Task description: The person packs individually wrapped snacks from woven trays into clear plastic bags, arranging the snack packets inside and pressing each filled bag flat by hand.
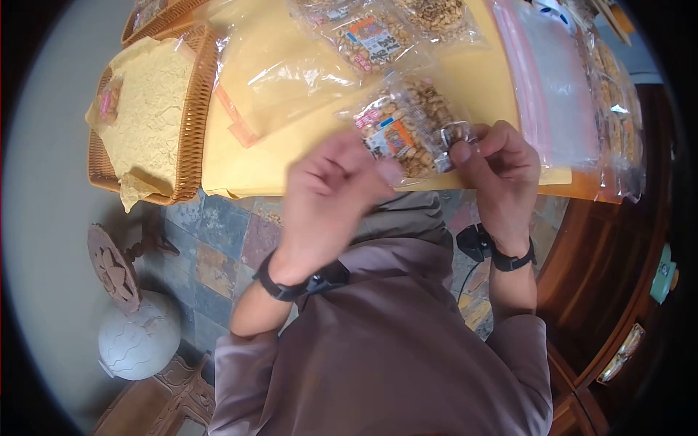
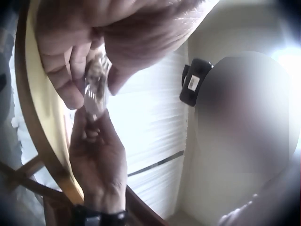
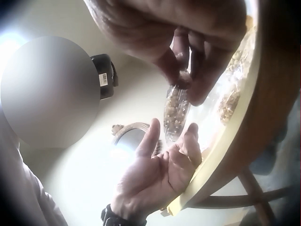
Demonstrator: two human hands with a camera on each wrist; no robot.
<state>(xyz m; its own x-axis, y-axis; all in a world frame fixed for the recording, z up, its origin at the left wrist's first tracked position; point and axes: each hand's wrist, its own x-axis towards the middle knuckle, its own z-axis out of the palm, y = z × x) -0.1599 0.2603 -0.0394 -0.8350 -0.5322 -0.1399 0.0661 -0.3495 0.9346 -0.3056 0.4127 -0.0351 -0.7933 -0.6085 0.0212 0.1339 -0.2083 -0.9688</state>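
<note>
A clear plastic bag of nut-like snack pieces (image 1: 418,145) with an orange, white and blue label is held up at the table's near edge. My right hand (image 1: 505,163) pinches one end of it between thumb and fingers. My left hand (image 1: 327,192), slightly blurred, is beside the bag's other end. In the right wrist view the left hand (image 3: 157,176) has its thumb and fingers spread apart just below the bag (image 3: 176,110). From the left wrist view, the right hand (image 2: 99,160) grips the bag's lower end.
More filled snack bags (image 1: 371,40) lie farther back on the yellow-covered table (image 1: 305,138). An empty-looking clear bag (image 1: 291,80) is left of them. A paper-lined wicker basket (image 1: 193,116) stands at left, and clear bags with pink strips (image 1: 560,94) lie at right.
</note>
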